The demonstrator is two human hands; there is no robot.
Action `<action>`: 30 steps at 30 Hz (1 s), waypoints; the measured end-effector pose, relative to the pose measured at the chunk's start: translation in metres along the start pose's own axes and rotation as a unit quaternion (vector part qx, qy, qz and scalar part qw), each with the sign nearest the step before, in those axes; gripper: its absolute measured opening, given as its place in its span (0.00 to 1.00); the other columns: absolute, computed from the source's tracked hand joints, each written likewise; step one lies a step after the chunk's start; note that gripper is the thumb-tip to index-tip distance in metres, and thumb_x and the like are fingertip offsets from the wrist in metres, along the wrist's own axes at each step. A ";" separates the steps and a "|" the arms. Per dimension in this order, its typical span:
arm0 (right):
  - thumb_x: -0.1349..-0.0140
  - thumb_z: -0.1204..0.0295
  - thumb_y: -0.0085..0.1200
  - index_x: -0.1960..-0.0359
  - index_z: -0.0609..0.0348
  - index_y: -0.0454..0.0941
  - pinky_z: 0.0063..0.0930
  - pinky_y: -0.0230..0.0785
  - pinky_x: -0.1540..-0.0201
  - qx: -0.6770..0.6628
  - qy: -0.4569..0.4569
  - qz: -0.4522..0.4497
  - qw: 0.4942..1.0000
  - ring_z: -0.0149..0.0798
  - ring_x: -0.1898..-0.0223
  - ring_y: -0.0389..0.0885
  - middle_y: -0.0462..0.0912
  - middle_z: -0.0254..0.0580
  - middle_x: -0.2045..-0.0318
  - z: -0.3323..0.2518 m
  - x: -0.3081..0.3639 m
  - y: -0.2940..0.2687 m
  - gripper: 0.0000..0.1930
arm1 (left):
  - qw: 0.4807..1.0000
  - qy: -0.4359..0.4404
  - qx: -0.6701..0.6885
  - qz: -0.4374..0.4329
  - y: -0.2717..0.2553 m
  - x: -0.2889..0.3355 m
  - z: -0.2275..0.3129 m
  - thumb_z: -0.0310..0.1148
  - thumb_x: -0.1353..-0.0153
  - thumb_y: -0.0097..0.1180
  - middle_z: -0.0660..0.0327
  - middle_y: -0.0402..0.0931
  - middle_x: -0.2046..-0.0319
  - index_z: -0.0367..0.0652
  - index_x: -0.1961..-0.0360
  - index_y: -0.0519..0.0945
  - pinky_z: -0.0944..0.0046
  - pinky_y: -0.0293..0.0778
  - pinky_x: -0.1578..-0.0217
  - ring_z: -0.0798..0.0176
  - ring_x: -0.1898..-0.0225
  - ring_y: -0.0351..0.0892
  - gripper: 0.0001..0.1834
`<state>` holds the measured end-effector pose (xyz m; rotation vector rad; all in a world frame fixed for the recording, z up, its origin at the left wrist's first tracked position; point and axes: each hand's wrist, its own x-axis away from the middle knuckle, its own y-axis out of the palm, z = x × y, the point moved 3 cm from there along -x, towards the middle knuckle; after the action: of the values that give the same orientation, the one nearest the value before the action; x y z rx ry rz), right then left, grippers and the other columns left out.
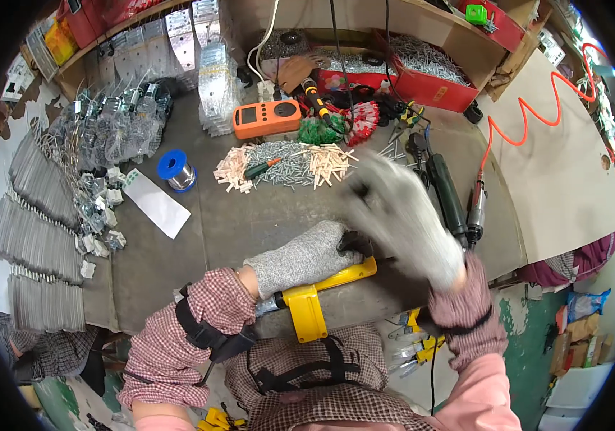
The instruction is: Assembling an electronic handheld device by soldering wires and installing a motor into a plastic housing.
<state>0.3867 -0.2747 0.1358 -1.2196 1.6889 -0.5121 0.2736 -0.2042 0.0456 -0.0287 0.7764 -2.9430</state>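
My left hand (306,256), in a grey knit glove, is closed on a yellow plastic part (309,314) at the near edge of the workbench. The part has a long arm reaching right and a wide flap hanging over the edge. My right hand (393,212), gloved in pale grey, hovers right of it and is smeared by motion, so its fingers do not show clearly. Just beyond lie a heap of grey screws (278,154) and pale short pegs (330,164), nearest to my right hand. A small green-handled screwdriver (258,169) rests on the heap.
A blue solder spool (173,164) stands near a white strip (158,205). An orange meter (267,118) sits behind the screws. At right lie a dark cylindrical tool (445,194) and an air tool (477,208) on a red coiled hose (526,108). Stacked grey plates (38,230) line the left.
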 end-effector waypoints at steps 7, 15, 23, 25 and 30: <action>0.46 0.75 0.62 0.62 0.58 0.78 0.43 0.73 0.54 -0.102 0.134 -0.056 0.984 0.52 0.61 0.78 0.78 0.47 0.64 0.003 0.121 0.024 0.10 | 0.991 0.091 -0.092 0.041 0.006 0.005 -0.002 0.36 0.33 0.57 0.50 0.80 0.58 0.43 0.53 0.82 0.51 0.75 0.50 0.44 0.53 0.79 0.12; 0.46 0.70 0.64 0.59 0.54 0.80 0.47 0.70 0.48 0.015 0.075 -0.040 0.996 0.52 0.56 0.78 0.78 0.44 0.61 0.007 0.131 0.042 0.13 | 0.987 0.092 -0.128 0.033 0.012 0.006 -0.001 0.38 0.33 0.57 0.51 0.78 0.52 0.46 0.47 0.81 0.51 0.75 0.47 0.44 0.50 0.78 0.15; 0.48 0.74 0.66 0.57 0.52 0.81 0.44 0.70 0.46 -0.014 0.016 0.015 1.000 0.51 0.52 0.77 0.78 0.44 0.55 0.023 0.136 0.040 0.15 | 0.992 -0.014 -0.123 0.017 -0.013 0.024 -0.021 0.32 0.35 0.58 0.52 0.81 0.51 0.48 0.44 0.79 0.51 0.77 0.46 0.46 0.49 0.81 0.18; 0.48 0.74 0.66 0.57 0.53 0.80 0.44 0.70 0.45 -0.037 0.028 0.028 0.999 0.51 0.51 0.77 0.79 0.44 0.55 0.024 0.138 0.046 0.15 | 0.934 0.047 -0.311 0.168 -0.054 0.008 -0.046 0.26 0.39 0.57 0.51 0.81 0.51 0.42 0.46 0.79 0.53 0.77 0.47 0.47 0.49 0.81 0.18; 0.47 0.77 0.66 0.57 0.56 0.79 0.43 0.72 0.46 -0.095 -0.009 0.021 0.995 0.52 0.49 0.78 0.80 0.45 0.52 0.028 0.141 0.054 0.15 | 0.849 0.029 -0.526 0.038 -0.065 -0.014 -0.067 0.23 0.44 0.55 0.50 0.78 0.59 0.39 0.53 0.77 0.50 0.75 0.47 0.45 0.51 0.79 0.15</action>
<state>0.3790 -0.3729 0.0181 -1.3168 1.7748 -0.3203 0.2793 -0.1136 0.0191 0.0130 2.1909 -2.0652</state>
